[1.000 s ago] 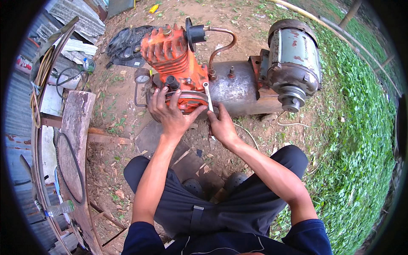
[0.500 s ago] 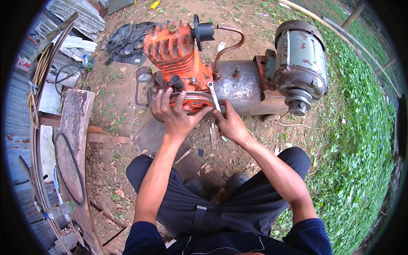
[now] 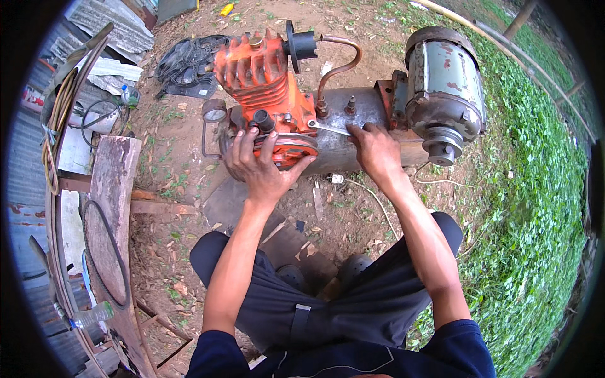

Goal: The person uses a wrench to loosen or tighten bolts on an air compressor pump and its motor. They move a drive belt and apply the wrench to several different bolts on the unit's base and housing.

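Observation:
An orange air compressor pump [image 3: 268, 88] with cooling fins stands on a dark metal tank [image 3: 343, 116]. My left hand [image 3: 255, 167] grips the grooved orange pulley [image 3: 291, 147] at the pump's near side, its fingers over the rim and its thumb at the right edge. A wrench [image 3: 333, 128] has its ring end at a bolt low on the pump's right side. Its shaft points right, over the tank. My right hand [image 3: 380, 151] is closed on the wrench's other end, which the fingers partly hide.
A grey electric motor [image 3: 444, 88] is mounted at the tank's right end. A copper pipe [image 3: 360, 57] arches above the tank, and a pressure gauge [image 3: 215, 111] sits left of the pump. A black belt [image 3: 107, 252] hangs over a wooden plank [image 3: 113, 170]. A plugged cord [image 3: 372, 192] lies on the ground.
My right hand has moved right and away from me, swinging the wrench from pointing toward me to pointing right across the tank. My left hand stays on the pulley.

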`<state>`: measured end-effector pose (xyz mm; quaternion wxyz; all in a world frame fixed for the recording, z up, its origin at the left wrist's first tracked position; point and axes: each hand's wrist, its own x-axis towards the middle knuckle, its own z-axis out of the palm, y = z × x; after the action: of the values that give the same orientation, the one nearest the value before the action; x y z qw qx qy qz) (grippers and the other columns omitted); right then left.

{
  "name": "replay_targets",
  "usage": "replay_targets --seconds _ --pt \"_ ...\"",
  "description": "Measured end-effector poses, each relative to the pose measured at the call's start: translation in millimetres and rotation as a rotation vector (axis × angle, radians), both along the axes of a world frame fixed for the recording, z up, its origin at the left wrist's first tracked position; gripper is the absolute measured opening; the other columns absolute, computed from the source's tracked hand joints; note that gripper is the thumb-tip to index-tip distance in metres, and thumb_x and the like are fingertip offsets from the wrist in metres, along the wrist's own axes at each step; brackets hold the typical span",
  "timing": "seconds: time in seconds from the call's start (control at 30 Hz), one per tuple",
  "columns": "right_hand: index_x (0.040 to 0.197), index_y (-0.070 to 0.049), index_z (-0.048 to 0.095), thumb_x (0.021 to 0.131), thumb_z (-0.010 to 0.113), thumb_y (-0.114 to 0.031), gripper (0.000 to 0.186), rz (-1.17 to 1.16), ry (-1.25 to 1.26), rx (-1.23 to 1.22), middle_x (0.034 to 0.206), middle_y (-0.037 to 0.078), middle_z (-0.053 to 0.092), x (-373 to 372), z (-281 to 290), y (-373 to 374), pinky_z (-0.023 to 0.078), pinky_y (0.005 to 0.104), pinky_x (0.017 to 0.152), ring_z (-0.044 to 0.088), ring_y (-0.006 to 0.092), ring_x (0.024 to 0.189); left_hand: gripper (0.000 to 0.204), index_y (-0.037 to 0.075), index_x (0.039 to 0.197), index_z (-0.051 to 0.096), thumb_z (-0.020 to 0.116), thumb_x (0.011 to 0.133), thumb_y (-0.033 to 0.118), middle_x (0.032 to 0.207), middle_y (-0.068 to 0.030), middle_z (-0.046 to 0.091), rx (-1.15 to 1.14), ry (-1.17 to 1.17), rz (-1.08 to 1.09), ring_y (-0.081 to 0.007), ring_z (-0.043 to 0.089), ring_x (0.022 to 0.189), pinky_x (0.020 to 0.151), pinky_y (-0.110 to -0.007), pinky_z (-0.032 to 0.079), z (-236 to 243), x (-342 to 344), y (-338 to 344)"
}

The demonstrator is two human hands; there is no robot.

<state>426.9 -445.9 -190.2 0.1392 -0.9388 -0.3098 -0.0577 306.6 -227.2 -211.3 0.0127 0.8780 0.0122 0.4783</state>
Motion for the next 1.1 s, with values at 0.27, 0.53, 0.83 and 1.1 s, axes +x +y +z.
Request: replay_targets --seconds 0.27,0.53,0.83,1.1 --pt "0.109 -0.013 0.071 0.093 0.060 -0.018 0.021 0.082 -0.237 0.086 0.093 0.012 0.067 20 -17 -8 0.051 0.0467 0.085 0.066 0.0316 0.093 0.102 0.013 0.140 0.039 0.088 0.064 0.061 0.138 -0.0143 0.035 -0.025 -0.034 -0.018 -0.0388 0.031 0.134 0.109 -0.056 0.027 3 2 -3" --pt "0.107 -0.003 0.071 0.098 0.058 -0.025 0.027 -0.177 0.326 0.431 0.094 0.026 0.069 -31 25 -13 0.052 0.0528 0.079 0.067 0.0461 0.090 0.102 0.013 0.140 0.040 0.088 0.063 0.060 0.138 -0.0144 0.036 -0.055 -0.022 0.007 -0.0386 0.033 0.134 0.109 -0.056 0.028 7 -2 -7" --pt "0.103 0.003 0.066 0.094 0.066 -0.019 0.024 -0.174 0.804 0.648 0.083 0.021 0.071 -54 -13 10 0.054 0.0429 0.069 0.073 0.0317 0.076 0.099 0.010 0.139 0.039 0.089 0.066 0.057 0.137 -0.0156 0.036 -0.118 0.008 -0.009 -0.0384 0.030 0.134 0.110 -0.057 0.025 12 -1 -17" --pt "0.105 0.005 0.054 0.100 0.059 -0.016 0.023 -0.189 1.190 0.997 0.084 0.011 0.060 -66 -42 39 0.064 0.0342 0.055 0.065 0.0180 0.068 0.090 0.014 0.133 0.046 0.084 0.068 0.063 0.135 -0.0127 0.038 -0.122 -0.070 -0.012 -0.0379 0.033 0.132 0.108 -0.057 0.027 1 5 -9"
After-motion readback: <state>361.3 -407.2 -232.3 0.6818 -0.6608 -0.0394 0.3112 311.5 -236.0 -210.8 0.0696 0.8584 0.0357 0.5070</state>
